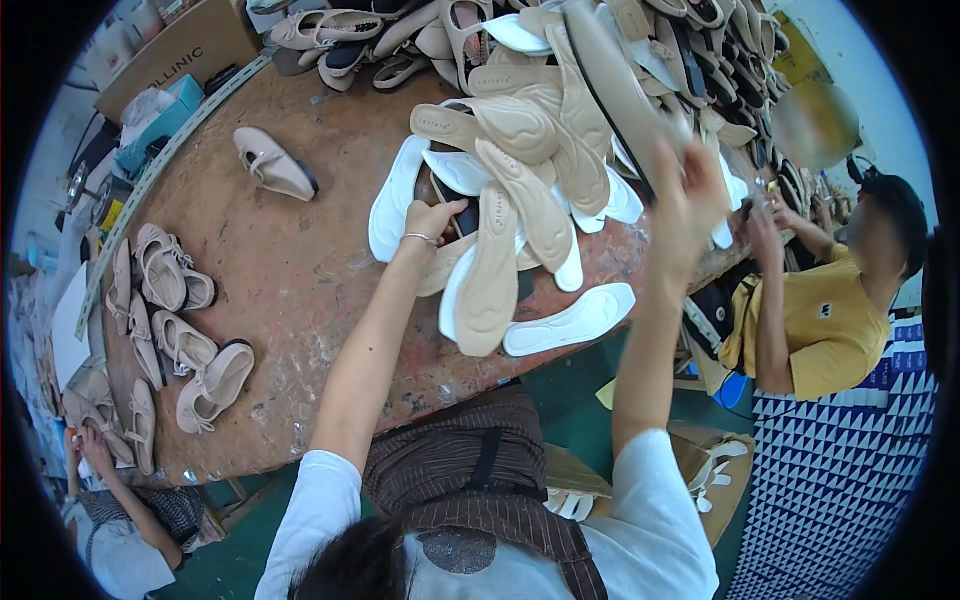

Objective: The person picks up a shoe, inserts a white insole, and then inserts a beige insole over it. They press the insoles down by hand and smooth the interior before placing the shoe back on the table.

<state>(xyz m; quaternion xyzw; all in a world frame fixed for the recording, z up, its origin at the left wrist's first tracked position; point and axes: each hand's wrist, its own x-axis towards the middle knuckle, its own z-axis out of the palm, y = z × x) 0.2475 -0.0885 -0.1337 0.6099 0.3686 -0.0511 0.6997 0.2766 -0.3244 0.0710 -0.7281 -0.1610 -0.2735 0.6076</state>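
A heap of beige and white shoe insoles (520, 190) lies in the middle of the worn brown worktable (300, 270). My left hand (432, 218), with a thin bracelet at the wrist, rests on the heap's left edge and touches a beige insole (490, 275). Further right, my right hand (685, 200) is raised over the table's right edge and grips a long beige insole (610, 80) that points up and away, blurred by motion.
Beige flat shoes (170, 330) lie in rows at the table's left edge, and one single shoe (272, 165) sits apart. More shoes and sandals (350, 45) are piled at the far end. A person in a yellow shirt (830, 320) works at right, another person (120, 530) at bottom left.
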